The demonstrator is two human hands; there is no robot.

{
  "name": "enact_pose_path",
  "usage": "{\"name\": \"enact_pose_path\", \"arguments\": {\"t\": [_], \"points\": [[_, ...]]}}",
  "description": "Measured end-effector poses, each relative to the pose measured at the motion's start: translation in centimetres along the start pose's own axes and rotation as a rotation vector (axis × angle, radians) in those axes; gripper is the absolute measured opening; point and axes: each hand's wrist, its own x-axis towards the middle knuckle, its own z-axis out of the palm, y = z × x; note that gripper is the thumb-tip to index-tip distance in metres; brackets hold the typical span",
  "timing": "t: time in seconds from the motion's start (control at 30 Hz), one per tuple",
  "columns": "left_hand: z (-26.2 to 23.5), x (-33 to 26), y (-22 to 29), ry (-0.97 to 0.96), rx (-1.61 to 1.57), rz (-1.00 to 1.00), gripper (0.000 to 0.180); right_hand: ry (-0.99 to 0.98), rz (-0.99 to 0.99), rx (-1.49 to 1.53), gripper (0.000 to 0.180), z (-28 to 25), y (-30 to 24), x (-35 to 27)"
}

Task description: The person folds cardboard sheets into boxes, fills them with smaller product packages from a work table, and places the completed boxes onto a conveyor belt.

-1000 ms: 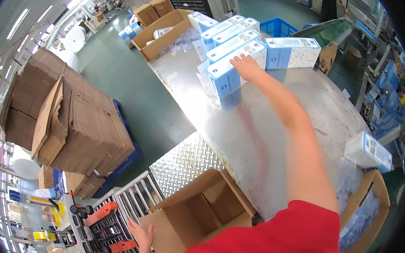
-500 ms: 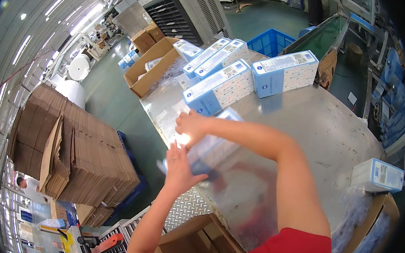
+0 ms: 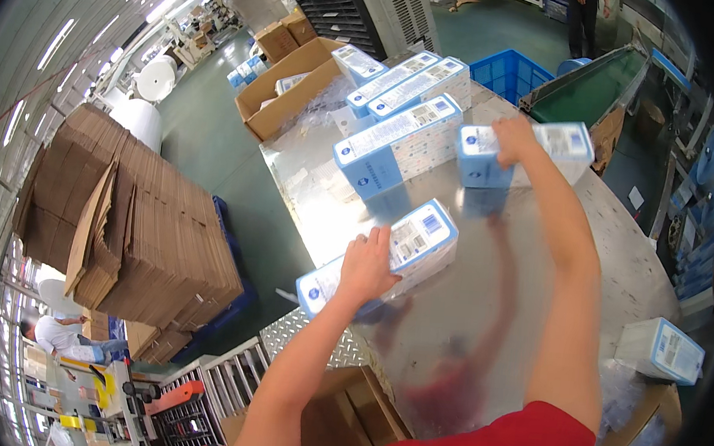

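Observation:
My left hand (image 3: 367,268) is closed across a long white-and-blue carton (image 3: 426,232) lying at the near left edge of the metal table (image 3: 558,249). Its thumb lies along the carton's right side. Stretched far forward, my right hand (image 3: 514,141) grips the top of a second such carton (image 3: 566,146) at the back right; some fingertips are hard to make out. Between the two stands another carton (image 3: 402,146), patterned on its side. Behind it, more cartons (image 3: 420,84) are lined up side by side.
A cardboard box (image 3: 287,102) with clear plastic sits at the far left corner. Single carton (image 3: 660,350) at right, above a box of plastic bags. An open brown box (image 3: 349,409) is close to me. Flattened cardboard (image 3: 143,247) is stacked left; a blue crate (image 3: 510,73) lies beyond.
My right hand has left the near carton and reached forward right to the back carton. My left hand has moved up onto the near carton's top. The view has shifted slightly.

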Motion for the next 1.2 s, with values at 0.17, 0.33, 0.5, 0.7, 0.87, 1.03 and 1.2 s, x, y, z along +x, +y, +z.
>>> {"name": "enact_pose_path", "arguments": {"t": [0.17, 0.33, 0.5, 0.7, 0.87, 1.03, 1.2], "points": [[1.7, -0.1, -1.8, 0.103, -0.068, 0.085, 0.084, 0.253, -0.116, 0.172, 0.086, -0.4, -5.5, -7.8], [-2.5, -7.1, -3.2, 0.435, -0.436, 0.156, 0.074, 0.007, 0.232, 0.317, 0.091, 1.3, -3.0, -13.0], [-9.2, -20.8, -5.1, 0.516, -1.082, 0.11, 0.078, 0.139, 0.324, 0.462, 0.085, -1.0, -4.5, -18.1], [-5.8, -35.2, -7.8, 0.054, -2.12, -0.377, 0.064, 0.491, 0.25, 1.653, 0.074, -6.9, -9.2, -22.1], [0.7, -40.5, -5.6, 0.191, -0.902, -0.091, 0.073, 0.154, -0.035, 2.712, 0.055, -10.0, -17.6, -24.3], [10.8, -44.3, -3.8, -0.182, -0.314, -0.166, 0.075, 0.187, -0.067, 2.847, 0.052, -11.9, -24.2, -28.3], [22.1, -46.4, -2.1, -0.414, -0.439, -0.196, 0.08, -0.122, -0.179, 2.367, 0.052, -11.6, -31.5, -34.1]]}}
